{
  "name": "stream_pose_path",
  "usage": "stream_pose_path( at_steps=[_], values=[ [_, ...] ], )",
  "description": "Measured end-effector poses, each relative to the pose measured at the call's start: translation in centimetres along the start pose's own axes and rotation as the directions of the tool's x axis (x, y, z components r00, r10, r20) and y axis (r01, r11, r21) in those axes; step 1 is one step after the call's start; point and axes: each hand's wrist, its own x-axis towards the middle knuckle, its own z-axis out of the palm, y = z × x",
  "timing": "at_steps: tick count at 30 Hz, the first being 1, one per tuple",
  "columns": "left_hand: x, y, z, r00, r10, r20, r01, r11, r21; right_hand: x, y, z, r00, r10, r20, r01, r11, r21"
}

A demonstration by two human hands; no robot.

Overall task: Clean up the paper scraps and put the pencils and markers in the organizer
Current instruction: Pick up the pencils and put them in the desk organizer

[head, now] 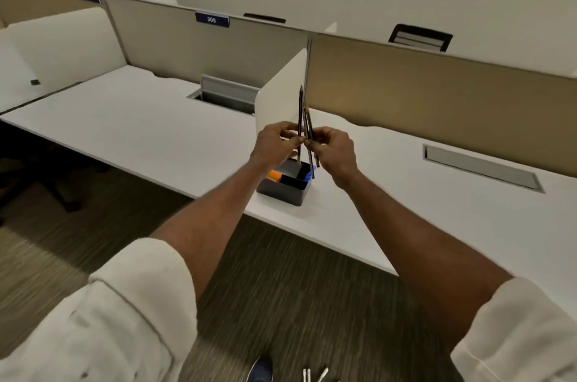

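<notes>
A dark grey organizer stands near the front edge of the white desk. Inside it lie an orange marker and a blue marker. Both hands are raised just above the organizer. My left hand pinches one long dark pencil, which stands upright with its tip up. My right hand grips two or three more pencils, which lean against the first one. Their lower ends hang over the organizer's back compartment.
A white divider panel stands right behind the hands, with beige partitions along the desk's back. Cable hatches are set in the desktop. A blue shoe and a few small white sticks are on the carpet below.
</notes>
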Motion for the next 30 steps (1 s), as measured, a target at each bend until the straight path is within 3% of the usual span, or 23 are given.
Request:
stream_pose_path(
  at_steps=[12, 30],
  values=[
    [10.9, -8.1, -2.8, 0.992, -0.006, 0.124, -0.003, 0.997, 0.073, 8.7, 3.5, 6.7, 0.986, 0.135, -0.094, -0.139, 0.989, -0.043],
    [14.6, -19.2, 3.8, 0.964, -0.084, 0.254, 0.067, 0.995, 0.075, 10.6, 14.7, 11.4, 0.962, 0.234, -0.14, -0.233, 0.972, 0.021]
  ],
)
